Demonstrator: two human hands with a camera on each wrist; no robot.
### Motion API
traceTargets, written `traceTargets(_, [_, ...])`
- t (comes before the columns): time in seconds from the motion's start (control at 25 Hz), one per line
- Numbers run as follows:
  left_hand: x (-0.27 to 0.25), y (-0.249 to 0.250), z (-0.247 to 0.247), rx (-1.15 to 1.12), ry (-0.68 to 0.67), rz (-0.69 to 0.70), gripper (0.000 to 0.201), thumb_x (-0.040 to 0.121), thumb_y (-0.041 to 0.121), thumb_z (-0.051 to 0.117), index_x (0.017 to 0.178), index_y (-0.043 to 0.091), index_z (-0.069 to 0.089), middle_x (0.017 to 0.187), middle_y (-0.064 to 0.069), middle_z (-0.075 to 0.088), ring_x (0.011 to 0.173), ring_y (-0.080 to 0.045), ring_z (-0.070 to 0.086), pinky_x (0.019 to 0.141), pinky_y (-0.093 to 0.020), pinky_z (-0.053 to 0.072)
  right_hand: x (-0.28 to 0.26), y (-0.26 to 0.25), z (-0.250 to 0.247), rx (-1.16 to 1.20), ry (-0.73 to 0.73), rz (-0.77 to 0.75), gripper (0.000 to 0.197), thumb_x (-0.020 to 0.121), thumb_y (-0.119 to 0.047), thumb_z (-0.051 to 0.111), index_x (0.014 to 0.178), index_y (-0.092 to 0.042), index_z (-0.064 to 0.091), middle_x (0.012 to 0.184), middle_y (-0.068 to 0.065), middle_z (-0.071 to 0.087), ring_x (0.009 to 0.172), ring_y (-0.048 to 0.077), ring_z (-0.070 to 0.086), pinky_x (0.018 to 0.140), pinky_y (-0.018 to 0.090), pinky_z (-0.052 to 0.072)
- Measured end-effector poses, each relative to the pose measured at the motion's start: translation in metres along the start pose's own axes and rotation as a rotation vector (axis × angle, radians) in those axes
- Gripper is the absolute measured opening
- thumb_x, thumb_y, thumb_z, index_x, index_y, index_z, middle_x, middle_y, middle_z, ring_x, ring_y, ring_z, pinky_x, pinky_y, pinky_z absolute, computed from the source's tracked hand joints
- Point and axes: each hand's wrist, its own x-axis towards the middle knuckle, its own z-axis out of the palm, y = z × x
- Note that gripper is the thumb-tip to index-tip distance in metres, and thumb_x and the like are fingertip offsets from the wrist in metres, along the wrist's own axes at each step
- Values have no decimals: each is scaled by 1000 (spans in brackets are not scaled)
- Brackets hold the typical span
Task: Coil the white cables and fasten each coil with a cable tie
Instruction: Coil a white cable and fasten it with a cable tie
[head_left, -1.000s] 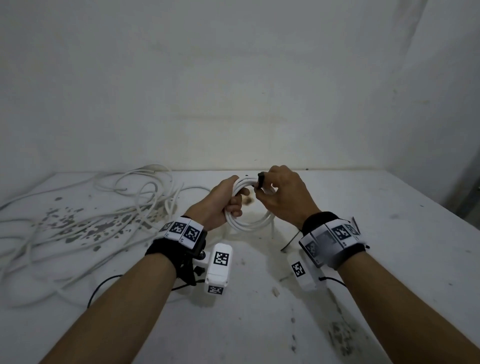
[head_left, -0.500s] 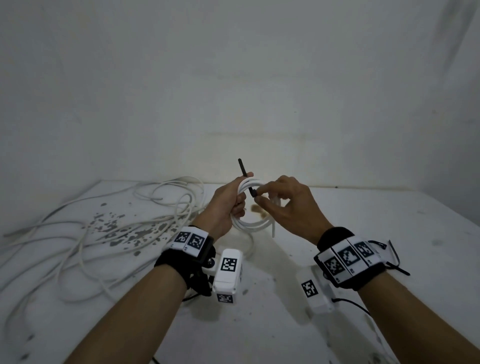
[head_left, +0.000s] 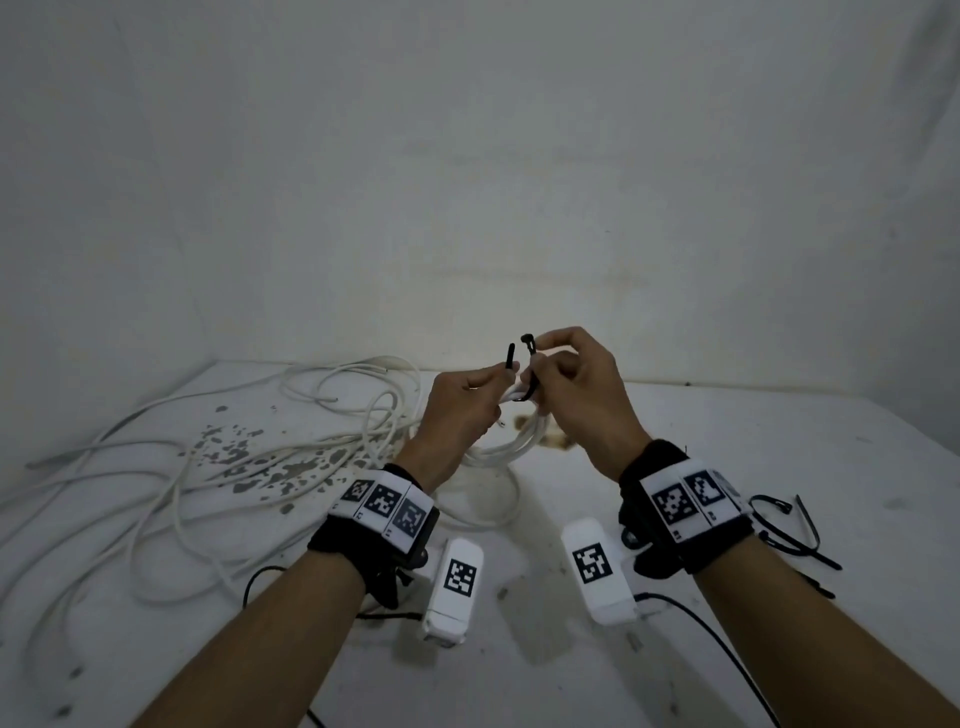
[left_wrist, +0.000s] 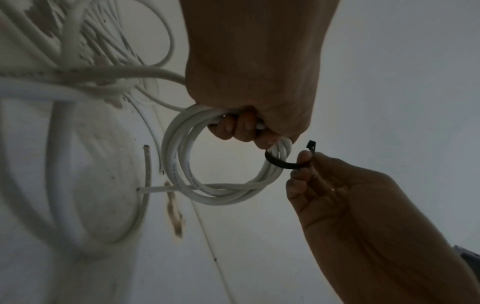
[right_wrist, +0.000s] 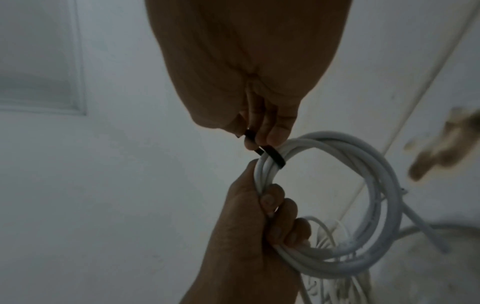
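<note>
**Tie looped round the held coil**

Left of the coil, loose white cables (head_left: 171, 467) sprawl over the table (head_left: 779, 447). The left hand (head_left: 457, 415) curls round the white coil (left_wrist: 223, 181), holding it above the table. A black cable tie (left_wrist: 283, 163) wraps the coil's strands; the right hand (head_left: 582, 400) pinches its head end. Right of the coil, spare black ties (head_left: 789, 530) lie on the table.

I see a white cable coil (left_wrist: 182, 164) with a black cable tie (left_wrist: 281, 163) looped round it, and more white loose cables (head_left: 171, 467) on a white table (head_left: 779, 441) speckled with grey blotches. Both wristbands (head_left: 387, 514) are black, carrying white tags with black square-pixel patterns.
</note>
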Motion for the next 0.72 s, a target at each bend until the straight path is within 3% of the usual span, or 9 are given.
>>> traceTargets(0.16, [2, 5, -4, 87, 9, 105, 14, 93, 23, 65, 98, 24, 79, 53, 12, 63, 40, -1, 40, 46, -14, 35, 9, -2, 6, -173, 22, -72, 10, 99, -16, 57, 108, -17, 61, 74, 3, 72, 73, 20, 71, 68, 33, 54])
traceTargets(0.28, [6, 7, -8, 194, 25, 185, 17, 90, 28, 66, 85, 40, 78, 60, 0, 67, 48, -9, 43, 56, -26, 39, 10, 0, 7, -258, 63, -103, 16, 99, -17, 55, 113, -18, 63, 77, 3, 72, 71, 10, 68, 62, 18, 51])
traceTargets(0.36, [8, 7, -9, 276, 29, 235, 14, 90, 31, 65, 93, 36, 78, 51, 3, 59, 48, -13, 41, 55, -27, 36, 10, 1, 6, -280, 82, -122, 17, 100, -16, 55, 114, -17, 64, 76, 3, 71, 61, 0, 62, 56, 9, 45])
traceTargets(0.44, [8, 10, -10, 335, 36, 264, 17, 91, 33, 65, 101, 30, 78, 43, 7, 52, 46, -13, 39, 53, -27, 34, 9, 3, 5, -292, 91, -147, 17, 100, -14, 54, 113, -17, 65, 74, 3, 70, 56, -4, 59, 55, 8, 43])
traceTargets(0.6, [7, 15, -10, 429, 34, 295, 20, 91, 28, 63, 104, 28, 78, 41, 13, 55, 37, -6, 32, 48, -22, 30, 11, 5, 4, -339, 129, -187, 18, 99, -15, 54, 111, -18, 68, 74, 5, 71, 59, 4, 60, 59, 13, 44])
traceTargets(0.72, [6, 20, -10, 472, 22, 297, 20, 86, 30, 63, 99, 32, 79, 46, 7, 60, 37, -7, 34, 50, -23, 31, 11, 5, 4, -373, 130, -199, 20, 99, -15, 54, 112, -18, 70, 74, 6, 71, 58, 6, 59, 57, 10, 43])
